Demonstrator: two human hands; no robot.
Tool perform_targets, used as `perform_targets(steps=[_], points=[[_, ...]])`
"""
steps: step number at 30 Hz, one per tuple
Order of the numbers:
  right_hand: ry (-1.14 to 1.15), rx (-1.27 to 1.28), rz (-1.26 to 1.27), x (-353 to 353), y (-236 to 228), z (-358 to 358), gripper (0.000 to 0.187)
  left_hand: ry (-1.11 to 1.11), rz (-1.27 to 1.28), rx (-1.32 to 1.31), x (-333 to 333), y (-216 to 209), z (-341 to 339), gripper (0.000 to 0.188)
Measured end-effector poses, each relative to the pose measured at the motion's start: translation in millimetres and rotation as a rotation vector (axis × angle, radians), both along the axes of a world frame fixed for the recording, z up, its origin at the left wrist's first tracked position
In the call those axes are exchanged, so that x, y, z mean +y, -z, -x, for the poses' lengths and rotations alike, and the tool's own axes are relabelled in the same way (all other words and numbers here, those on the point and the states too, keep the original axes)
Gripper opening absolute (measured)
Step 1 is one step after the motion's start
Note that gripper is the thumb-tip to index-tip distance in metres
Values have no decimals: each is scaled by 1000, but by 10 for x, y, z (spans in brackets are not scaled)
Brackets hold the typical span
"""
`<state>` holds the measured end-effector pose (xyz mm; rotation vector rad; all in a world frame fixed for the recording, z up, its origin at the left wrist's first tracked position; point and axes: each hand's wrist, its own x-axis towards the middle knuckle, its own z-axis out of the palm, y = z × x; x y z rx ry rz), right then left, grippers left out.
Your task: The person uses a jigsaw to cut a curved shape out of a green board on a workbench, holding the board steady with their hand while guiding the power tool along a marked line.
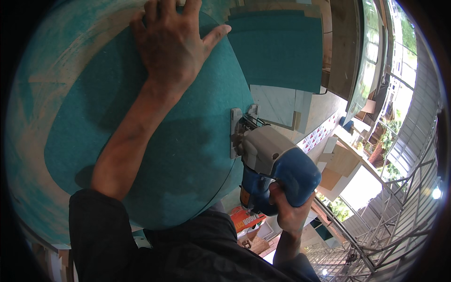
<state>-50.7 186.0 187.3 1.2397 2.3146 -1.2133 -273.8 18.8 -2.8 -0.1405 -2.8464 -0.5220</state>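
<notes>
A large green board [188, 155] lies in front of me, its rounded edge nearest my body. My left hand [171, 47] rests on its far part, fingers spread and thumb stretched out to the right. At the board's right edge is a blue and grey jigsaw [277, 160], its metal base plate [236, 134] against the green surface. My right hand [293, 207] is wrapped around the jigsaw's handle. A thin dark curved line runs from the base plate toward me along the board's edge. The saw blade is hidden.
Under the board is a worktop [35, 113] smeared with green. Another green sheet [277, 51] lies at the far right, with pale panels [272, 105] nearer. An orange-red box [245, 220] sits low beside my body. Metal roof framing [399, 235] fills the right side.
</notes>
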Motion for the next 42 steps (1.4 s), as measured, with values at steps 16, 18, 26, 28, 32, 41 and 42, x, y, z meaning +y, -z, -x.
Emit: perform_targets(steps=[16,18,26,28,32,41,42], points=[[-21,-3,7,7,10,28,16,11,19,184,40,196,-33,56],[-20,-14,1,-7,-4,-29,15,40,-43,260,77,201,-41,56],[90,-58,13,-63,-7,-424,17,171,-67,236,354,199,-232,39],[113,-63,32,-86,-4,-546,17,208,-96,208,394,196,-285,30],[205,-24,47,-221,4,-652,17,249,-188,224,465,272,-370,15],[153,-19,17,-178,23,-774,15,218,-316,135,426,298,-325,17],[146,-8,5,-186,17,-749,14,207,-343,122,422,323,-287,19]])
